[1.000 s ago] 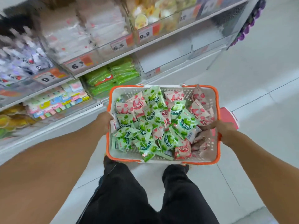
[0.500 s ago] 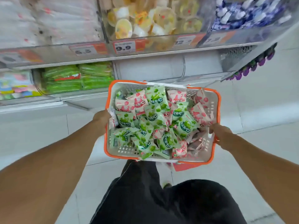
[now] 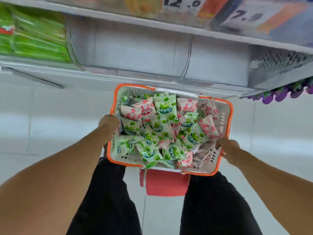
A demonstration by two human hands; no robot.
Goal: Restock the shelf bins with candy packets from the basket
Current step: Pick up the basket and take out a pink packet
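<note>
Restocking barely begun, by the look of it: basket heaped with green and pink candy packets, held just below two bare shelf bins. Left hand and right hand apart, each gripping a side rim; every packet yet to be shelved.

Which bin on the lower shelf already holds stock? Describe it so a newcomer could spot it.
Start at the basket held by both hands, then look up to the lower shelf behind it. The stocked bin sits at its far left, packed with flat green packets, while the bins beside it look bare.
</note>
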